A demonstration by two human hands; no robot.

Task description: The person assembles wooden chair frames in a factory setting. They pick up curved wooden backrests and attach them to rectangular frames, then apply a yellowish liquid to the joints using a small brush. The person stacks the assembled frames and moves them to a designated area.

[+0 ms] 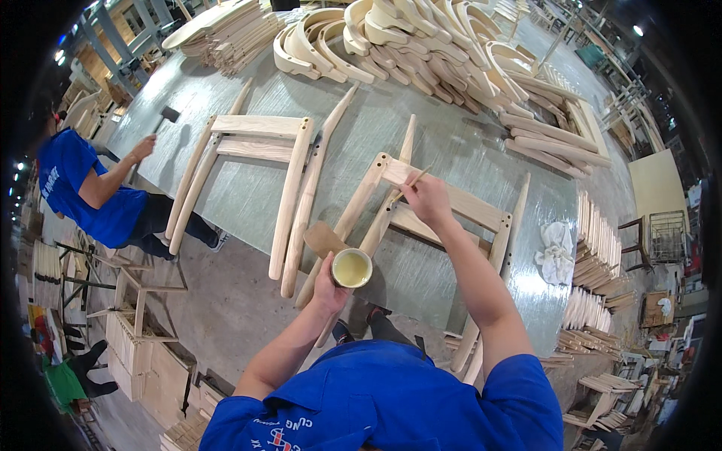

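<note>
My left hand (328, 289) grips a round cup (352, 268) of pale yellow liquid. A flat brown piece (324, 240) juts out beside the cup's rim; I cannot tell whether it is held too. My right hand (426, 200) pinches a thin stick (418, 177), its lower end at the upper part of a wooden leg in the chair frame (460, 201) in front of me. This frame of pale wood has dark round holes at its joints, and its legs reach past the table's near edge. A similar chair frame (263, 126) lies to the left.
Curved wooden parts (421, 46) are heaped at the back of the metal-topped table (353, 161), with more slats (226, 37) at the far left. A white cloth (555, 252) lies at the right. A co-worker in blue (90, 188) holds a mallet (170, 114) at the left end. Wooden sticks (598, 244) stand stacked beyond the right edge.
</note>
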